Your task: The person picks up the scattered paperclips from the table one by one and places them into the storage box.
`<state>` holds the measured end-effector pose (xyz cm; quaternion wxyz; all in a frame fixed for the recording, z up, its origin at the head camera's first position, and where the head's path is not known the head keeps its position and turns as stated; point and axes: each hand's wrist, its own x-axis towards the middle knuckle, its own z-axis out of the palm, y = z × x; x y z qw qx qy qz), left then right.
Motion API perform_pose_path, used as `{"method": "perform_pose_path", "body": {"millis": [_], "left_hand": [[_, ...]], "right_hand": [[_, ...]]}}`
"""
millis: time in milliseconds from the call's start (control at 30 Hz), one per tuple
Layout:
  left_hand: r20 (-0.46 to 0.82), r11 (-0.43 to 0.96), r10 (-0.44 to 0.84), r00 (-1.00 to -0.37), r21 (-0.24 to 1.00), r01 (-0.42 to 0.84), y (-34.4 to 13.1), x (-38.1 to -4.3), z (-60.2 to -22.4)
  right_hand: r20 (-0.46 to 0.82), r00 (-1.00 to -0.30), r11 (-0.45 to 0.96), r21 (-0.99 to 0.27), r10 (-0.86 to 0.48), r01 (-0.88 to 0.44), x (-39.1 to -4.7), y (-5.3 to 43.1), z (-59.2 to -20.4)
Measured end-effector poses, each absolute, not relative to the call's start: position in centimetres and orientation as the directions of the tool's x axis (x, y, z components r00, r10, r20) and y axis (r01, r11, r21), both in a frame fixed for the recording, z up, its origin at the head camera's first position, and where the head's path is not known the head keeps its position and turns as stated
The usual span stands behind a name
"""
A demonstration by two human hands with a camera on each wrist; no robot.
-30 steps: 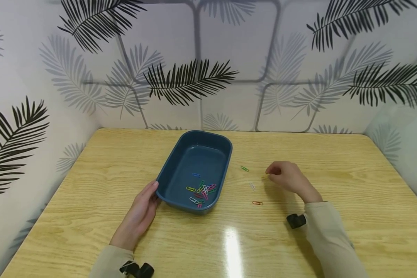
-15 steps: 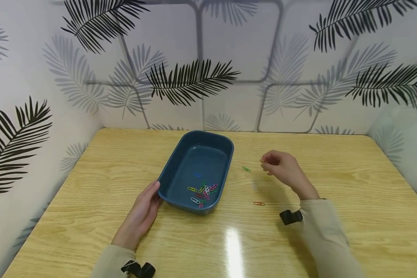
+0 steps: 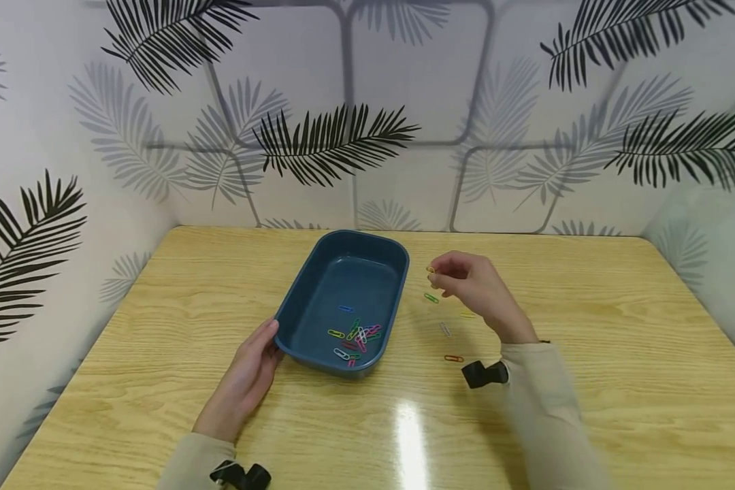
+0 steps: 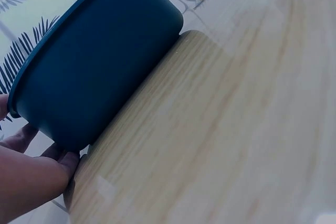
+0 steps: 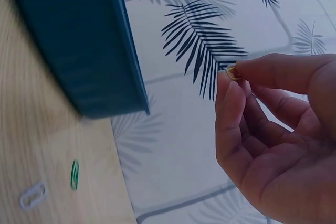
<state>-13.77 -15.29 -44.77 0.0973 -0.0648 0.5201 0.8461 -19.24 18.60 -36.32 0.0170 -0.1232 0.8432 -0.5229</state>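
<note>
My right hand [image 3: 480,289] pinches a yellow paper clip [image 5: 233,72] between thumb and fingertip, raised above the table just right of the dark blue basin [image 3: 300,292]. With my left hand [image 3: 248,374] I hold the basin's near left corner, one digit at the rim and other fingers [image 4: 65,161] low against the wall. Inside the basin, several coloured paper clips [image 3: 361,335] lie mostly toward the near end, and a blue paper clip [image 3: 346,309] lies apart from them. On the table nearest my right hand is a green paper clip [image 3: 431,298].
Right of the basin, a white paper clip [image 3: 445,329], a red-orange paper clip [image 3: 454,358] and a yellow paper clip [image 3: 468,315] lie spread on the wooden table [image 3: 177,292]. A leaf-patterned wall covering [image 3: 404,184] rises behind the table's far edge.
My right hand has lifted the yellow paper clip from the table and carried it left toward the basin, uncovering another yellow clip. The left hand and basin have stayed put.
</note>
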Motion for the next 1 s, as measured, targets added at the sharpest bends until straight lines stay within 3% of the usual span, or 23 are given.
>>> {"method": "perform_pose_path", "body": {"millis": [567,1000], "left_hand": [[-0.212,-0.425,0.099,-0.972,0.874,-0.234,-15.3,-13.7,-44.6],[-0.208,-0.417,0.102,-0.973,0.879,-0.231,-15.3,-13.7,-44.6]], "right_hand": [[0.127,-0.941,0.27,-0.938,-0.314,-0.216,-19.6,14.2,-35.2],[0.069,-0.907,0.284,-0.938,-0.415,-0.201,-19.9,10.5,-36.4]]}}
